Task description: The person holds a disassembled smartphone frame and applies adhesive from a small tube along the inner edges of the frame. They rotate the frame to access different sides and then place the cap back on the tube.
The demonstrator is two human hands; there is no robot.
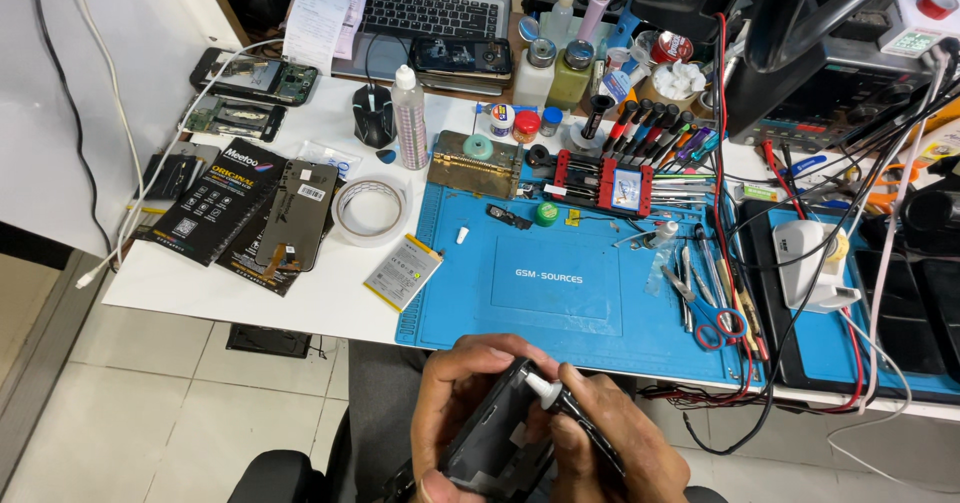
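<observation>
Your left hand [455,403] cradles an opened smartphone [498,441] low in front of you, below the near edge of the bench [320,298], its fingers [490,350] curled over the top edge and closed firmly on the frame. Your right hand [610,443] is closed round a slim black tool with a white tip [548,389], and that tip sits right at the phone's upper edge, beside your left fingertips.

The phone is held in the air over your lap, not resting on the blue repair mat [560,283] just beyond your fingers. I'd judge that the main risk: if the tip slips off the edge, it could jab your left fingers or skid across the exposed inside of the phone. Too much pressure against an unsupported frame could also twist it or make you lose hold, and it would fall to the tiled floor [150,403].

Farther from your fingers, the scissors [708,318], the loose cables [790,313] and the battery [403,272] lie well apart from your hands.
</observation>
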